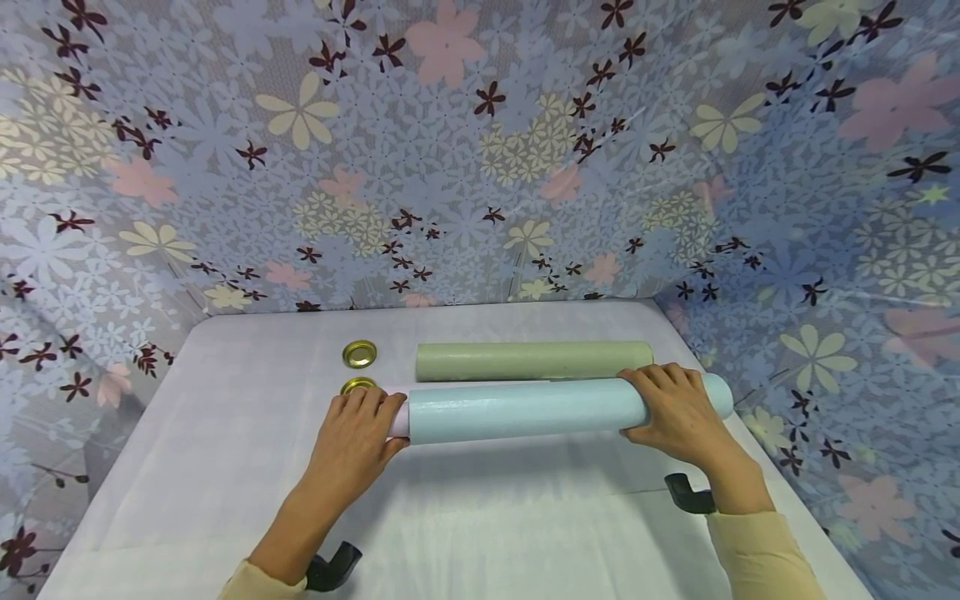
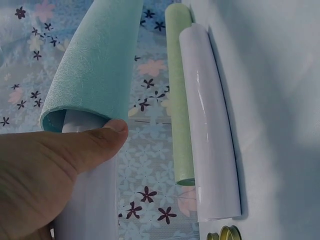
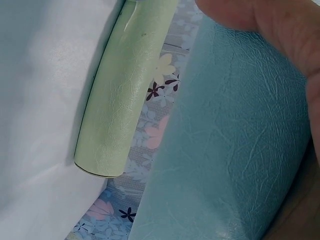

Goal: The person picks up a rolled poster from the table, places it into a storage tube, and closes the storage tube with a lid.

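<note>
A textured light blue tube (image 1: 525, 411) is held nearly level above the table between both hands. My right hand (image 1: 675, 411) grips it near its right end. At its left end a narrower white tube (image 2: 87, 185) sits inside the opening and sticks out. My left hand (image 1: 356, 433) holds this white tube, with the thumb at the blue tube's rim in the left wrist view. Behind lies a pale green tube (image 1: 525, 360) on the table. Next to it, in the left wrist view, lies another white tube (image 2: 210, 125), mostly hidden in the head view.
Two round gold caps (image 1: 360, 353) lie left of the green tube, the nearer one partly behind my left hand. A white cloth covers the table (image 1: 225, 467). Flowered fabric (image 1: 450, 167) hangs behind it and along its sides.
</note>
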